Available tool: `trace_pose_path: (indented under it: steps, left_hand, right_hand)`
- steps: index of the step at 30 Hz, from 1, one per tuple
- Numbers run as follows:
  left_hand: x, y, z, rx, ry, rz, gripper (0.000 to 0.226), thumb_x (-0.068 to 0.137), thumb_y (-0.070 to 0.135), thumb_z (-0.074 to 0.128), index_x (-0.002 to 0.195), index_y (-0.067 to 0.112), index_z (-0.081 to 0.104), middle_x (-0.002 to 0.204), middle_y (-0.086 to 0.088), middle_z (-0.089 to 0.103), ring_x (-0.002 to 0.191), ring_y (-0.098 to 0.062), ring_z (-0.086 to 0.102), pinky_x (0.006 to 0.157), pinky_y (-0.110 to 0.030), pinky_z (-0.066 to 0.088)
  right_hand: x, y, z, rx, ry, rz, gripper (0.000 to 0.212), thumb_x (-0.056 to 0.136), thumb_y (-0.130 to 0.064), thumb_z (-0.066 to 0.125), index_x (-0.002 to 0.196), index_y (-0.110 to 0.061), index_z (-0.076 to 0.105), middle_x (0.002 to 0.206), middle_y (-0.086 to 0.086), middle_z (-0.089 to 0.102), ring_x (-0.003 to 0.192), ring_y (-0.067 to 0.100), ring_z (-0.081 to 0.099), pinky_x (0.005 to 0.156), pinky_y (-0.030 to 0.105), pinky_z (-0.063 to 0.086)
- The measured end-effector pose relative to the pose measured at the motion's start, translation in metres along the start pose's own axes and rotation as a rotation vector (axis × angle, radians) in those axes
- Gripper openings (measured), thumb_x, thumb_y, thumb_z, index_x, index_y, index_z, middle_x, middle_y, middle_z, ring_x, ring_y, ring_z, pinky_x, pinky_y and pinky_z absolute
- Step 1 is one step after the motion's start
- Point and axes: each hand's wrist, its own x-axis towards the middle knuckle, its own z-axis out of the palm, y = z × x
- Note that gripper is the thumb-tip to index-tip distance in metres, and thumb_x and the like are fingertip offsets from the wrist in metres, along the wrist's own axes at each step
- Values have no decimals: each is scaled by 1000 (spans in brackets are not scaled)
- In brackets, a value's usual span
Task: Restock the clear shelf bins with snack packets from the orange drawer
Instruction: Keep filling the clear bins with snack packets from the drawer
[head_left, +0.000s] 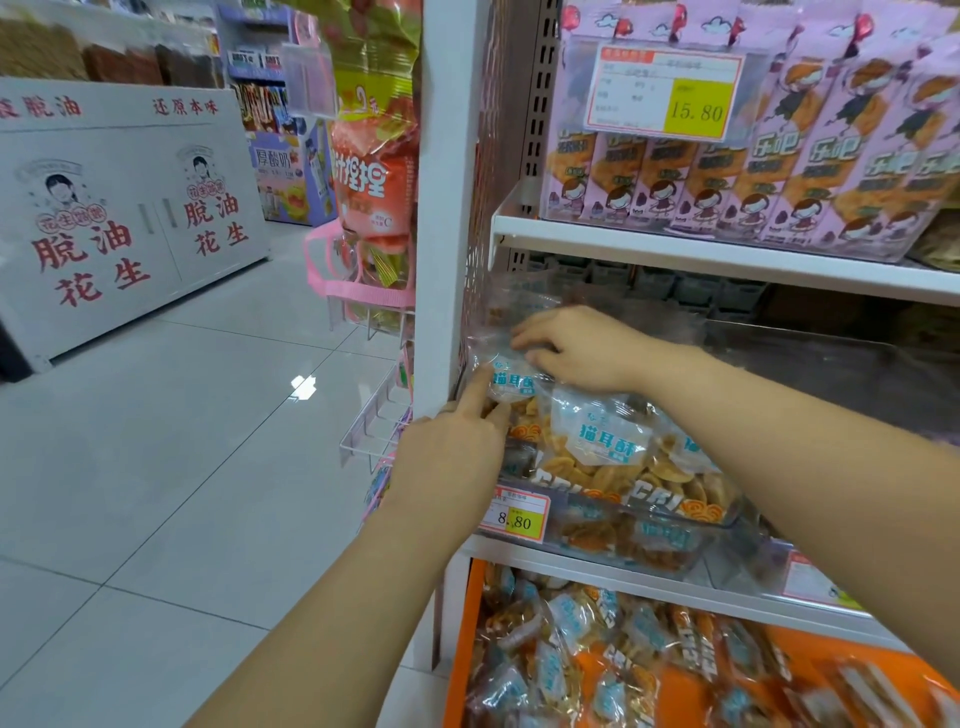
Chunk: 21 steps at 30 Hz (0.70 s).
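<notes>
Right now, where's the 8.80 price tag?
Head view, lower centre: the 8.80 price tag sits on the clear bin front, beside the left hand, above the orange drawer.

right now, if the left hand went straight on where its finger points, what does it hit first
The topmost snack packet in the clear bin; the index fingertip of the left hand seems to touch it, below the right hand.

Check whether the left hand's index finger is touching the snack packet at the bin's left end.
Touching. The head view shows the index fingertip of the left hand pressed on the blue-and-white label of the snack packet, with no gap visible.
</notes>
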Motion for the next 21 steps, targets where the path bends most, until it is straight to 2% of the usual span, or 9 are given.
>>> trace_pose_path:
  steps: [3, 6, 8, 10, 13, 17, 19, 21]
  left_hand:
    - [0, 0, 3, 16, 2, 2, 72, 88, 3, 54, 148, 21, 21, 160, -4, -13, 117, -24, 53, 72, -31, 44]
    - [0, -1, 2, 16, -11, 9, 73, 88, 2, 53, 150, 21, 17, 160, -5, -13, 118, -25, 52, 79, -33, 49]
    - [-2, -1, 1, 10, -8, 15, 71, 89, 2, 50, 149, 21, 19, 160, -5, -12, 118, -25, 53, 78, -33, 49]
    - [-2, -1, 1, 4, -2, 18, 70, 89, 2, 50, 149, 21, 19, 160, -4, -12, 120, -25, 52, 79, -34, 49]
    - [-2, -2, 2, -8, 3, 17, 71, 87, 1, 52, 148, 21, 20, 160, -4, -11, 122, -26, 50, 80, -35, 49]
    - [-1, -2, 3, -8, 2, 15, 72, 86, 1, 53, 147, 21, 22, 160, -4, -11, 124, -24, 48, 80, -34, 48]
    - [-1, -1, 3, -10, 2, 12, 72, 86, 1, 54, 147, 22, 23, 160, -4, -11, 125, -24, 47, 80, -34, 48]
    - [-1, -1, 3, -13, 4, 12, 71, 86, 2, 55, 147, 22, 24, 160, -3, -11, 125, -24, 47, 81, -34, 48]
  right_hand:
    - [8, 6, 4, -91, -162, 105, 42, 100, -35, 38, 137, -17, 49, 145, 4, 45, 130, 24, 43, 106, 44, 38]
    - [13, 7, 3, -99, -190, 167, 49, 101, -35, 34, 145, -14, 35, 152, 9, 33, 137, 27, 35, 111, 40, 32]
    - [11, 7, -1, 56, -79, 218, 43, 101, -27, 38, 141, -10, 42, 144, 15, 43, 129, 28, 44, 105, 34, 37]
    - [8, 12, -4, 145, 37, 253, 35, 100, -25, 44, 129, -11, 55, 130, 12, 57, 112, 25, 55, 92, 29, 43]
    - [3, 18, -3, 148, 90, 261, 18, 93, -22, 57, 108, -17, 65, 113, 3, 64, 92, 14, 54, 78, 23, 40]
    - [7, 14, -1, 150, 31, 275, 24, 89, -23, 63, 111, -14, 61, 102, -2, 57, 94, 16, 53, 79, 25, 41]
    - [9, 11, -1, 164, 8, 269, 12, 89, -19, 62, 100, -14, 63, 102, 2, 61, 92, 16, 54, 77, 25, 40]
    - [10, 11, 0, 170, 9, 270, 9, 89, -16, 61, 98, -13, 64, 104, 3, 63, 90, 14, 52, 77, 24, 39]
